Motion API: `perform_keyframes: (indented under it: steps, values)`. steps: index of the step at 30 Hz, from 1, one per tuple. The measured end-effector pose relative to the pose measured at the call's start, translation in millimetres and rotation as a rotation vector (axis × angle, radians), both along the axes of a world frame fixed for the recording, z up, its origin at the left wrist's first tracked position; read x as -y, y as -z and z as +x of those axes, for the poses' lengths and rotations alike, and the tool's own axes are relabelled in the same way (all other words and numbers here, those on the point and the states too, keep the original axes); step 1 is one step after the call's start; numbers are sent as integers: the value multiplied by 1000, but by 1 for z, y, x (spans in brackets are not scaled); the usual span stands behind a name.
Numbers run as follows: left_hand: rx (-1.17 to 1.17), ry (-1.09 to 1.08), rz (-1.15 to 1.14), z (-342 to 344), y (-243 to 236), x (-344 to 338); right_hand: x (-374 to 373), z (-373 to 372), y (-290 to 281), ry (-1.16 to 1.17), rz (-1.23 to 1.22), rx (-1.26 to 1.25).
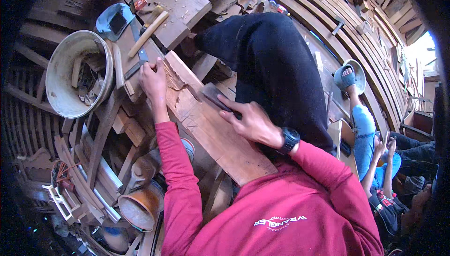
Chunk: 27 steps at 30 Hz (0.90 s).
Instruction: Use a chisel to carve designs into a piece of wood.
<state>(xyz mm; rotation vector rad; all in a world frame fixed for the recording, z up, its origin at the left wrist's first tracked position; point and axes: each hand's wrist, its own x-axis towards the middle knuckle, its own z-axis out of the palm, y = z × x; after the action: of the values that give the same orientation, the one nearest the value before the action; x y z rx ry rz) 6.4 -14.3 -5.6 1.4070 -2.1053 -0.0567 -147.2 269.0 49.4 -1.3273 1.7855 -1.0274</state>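
A long wooden board [225,155] lies diagonally before me, with a carved, chipped-out section along its upper part and pencil lines below it. My left hand [153,80] has its fingers curled on the board's upper left edge. My right hand [246,122] grips a dark rectangular block [212,96] resting on the board beside the cut section, its fingers partly around it. Just beyond my left hand are a wooden mallet or handle [147,33] and a dark flat metal tool [133,68] on a workbench piece.
A bucket of scraps [79,75] stands left, a blue container [112,19] above it. Stacked timber strips [375,57] and a hammer [337,25] lie upper right. Another person [382,171] sits at right, holding something. An orange bucket [140,207] is among wood pieces at lower left.
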Motion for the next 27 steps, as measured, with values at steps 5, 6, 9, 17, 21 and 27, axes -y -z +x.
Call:
perform_keyframes:
  steps: [5, 6, 9, 17, 21, 27]
  values:
    - [-50, 4, 39, 6, 3, 1, -11, -9, -5, -63, 91, 12]
    - [-19, -7, 47, 6, -2, -2, -20, -10, -7, -71, 79, 41]
    - [-31, -1, 13, 3, -2, 4, -23, -9, -14, -62, 79, 65]
    - [-75, -4, 88, 2, 1, 3, -30, -1, -9, -39, 65, -100]
    - [-62, 7, 62, 5, -2, -1, -47, -2, -17, -117, 130, -222]
    - [-49, 14, 40, 1, 1, 0, -29, 6, -4, -52, 108, -347]
